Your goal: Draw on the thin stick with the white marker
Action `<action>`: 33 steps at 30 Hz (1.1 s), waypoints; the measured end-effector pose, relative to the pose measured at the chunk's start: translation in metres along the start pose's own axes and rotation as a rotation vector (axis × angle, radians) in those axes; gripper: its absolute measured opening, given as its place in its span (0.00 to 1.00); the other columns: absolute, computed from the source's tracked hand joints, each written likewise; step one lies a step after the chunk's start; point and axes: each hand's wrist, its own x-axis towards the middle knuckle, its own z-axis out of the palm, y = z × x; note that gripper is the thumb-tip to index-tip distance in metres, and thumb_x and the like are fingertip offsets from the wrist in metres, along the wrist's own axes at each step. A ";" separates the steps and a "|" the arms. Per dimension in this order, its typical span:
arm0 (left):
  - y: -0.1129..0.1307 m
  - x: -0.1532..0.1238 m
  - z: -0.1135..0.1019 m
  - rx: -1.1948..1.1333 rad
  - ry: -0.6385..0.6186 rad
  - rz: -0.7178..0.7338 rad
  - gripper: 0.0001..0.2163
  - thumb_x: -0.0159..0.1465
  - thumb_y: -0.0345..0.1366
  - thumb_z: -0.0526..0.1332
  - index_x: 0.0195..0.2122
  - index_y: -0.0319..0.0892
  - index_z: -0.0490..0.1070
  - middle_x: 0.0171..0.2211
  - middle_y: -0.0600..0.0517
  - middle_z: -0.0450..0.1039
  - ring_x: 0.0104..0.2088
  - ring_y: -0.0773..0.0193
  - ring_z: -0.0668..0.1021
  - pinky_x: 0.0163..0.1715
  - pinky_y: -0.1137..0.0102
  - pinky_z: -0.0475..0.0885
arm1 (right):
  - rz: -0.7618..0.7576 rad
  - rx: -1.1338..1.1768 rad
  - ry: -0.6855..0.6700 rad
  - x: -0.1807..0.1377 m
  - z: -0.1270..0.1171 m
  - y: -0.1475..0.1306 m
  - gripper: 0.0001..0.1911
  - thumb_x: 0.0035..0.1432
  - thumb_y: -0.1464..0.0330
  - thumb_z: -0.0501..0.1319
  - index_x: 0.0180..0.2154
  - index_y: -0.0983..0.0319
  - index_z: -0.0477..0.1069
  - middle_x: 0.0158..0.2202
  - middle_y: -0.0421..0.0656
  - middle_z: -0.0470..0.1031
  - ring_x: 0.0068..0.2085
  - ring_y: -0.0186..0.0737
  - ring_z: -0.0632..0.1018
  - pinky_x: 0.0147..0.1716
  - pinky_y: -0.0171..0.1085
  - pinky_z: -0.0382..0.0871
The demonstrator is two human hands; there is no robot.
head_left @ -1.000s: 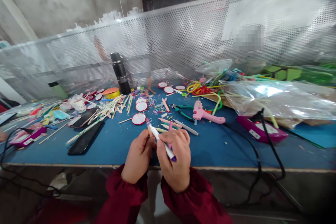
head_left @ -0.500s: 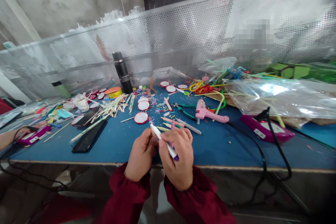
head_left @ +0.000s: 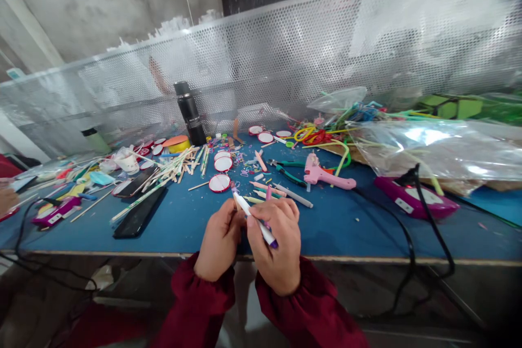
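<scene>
My right hand (head_left: 277, 244) is closed on a white marker pen (head_left: 261, 230) with a purple end, which slants up and to the left across my fingers. A pink pointed piece (head_left: 268, 193) sticks up behind that hand's fingers. My left hand (head_left: 219, 238) is closed close beside it, its fingertips near the marker's upper part; what they pinch is hidden. Just beyond my hands lie colored pens (head_left: 269, 190), a grey pen (head_left: 296, 196) and a round white disc with a red rim (head_left: 219, 183).
A pink glue gun (head_left: 326, 176) and green-handled pliers (head_left: 289, 174) lie right of center. Purple power strips (head_left: 416, 200) sit on both sides with trailing cables. A black bottle (head_left: 190, 114), a black phone (head_left: 139, 215) and wooden sticks (head_left: 173, 166) are leftward. Another person's hand (head_left: 7, 198) shows at the left edge.
The other person's hand has drawn back toward the left edge, off the left power strip, which now sits slightly further right. My hands and the marker pen look almost unmoved.
</scene>
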 end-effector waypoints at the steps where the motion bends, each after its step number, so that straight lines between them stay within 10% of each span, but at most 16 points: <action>1: 0.000 0.000 0.000 0.001 0.002 -0.002 0.09 0.73 0.41 0.56 0.38 0.43 0.69 0.26 0.56 0.66 0.31 0.64 0.71 0.37 0.71 0.69 | 0.001 0.000 0.005 0.000 0.000 0.000 0.05 0.66 0.73 0.60 0.38 0.56 0.70 0.35 0.37 0.80 0.39 0.39 0.78 0.51 0.48 0.62; 33: 0.000 0.000 0.000 -0.002 0.015 0.018 0.10 0.73 0.42 0.56 0.39 0.42 0.70 0.28 0.54 0.69 0.36 0.62 0.75 0.35 0.72 0.70 | -0.003 0.005 -0.006 -0.001 -0.001 -0.001 0.05 0.65 0.73 0.60 0.38 0.56 0.71 0.34 0.37 0.80 0.39 0.39 0.77 0.52 0.48 0.61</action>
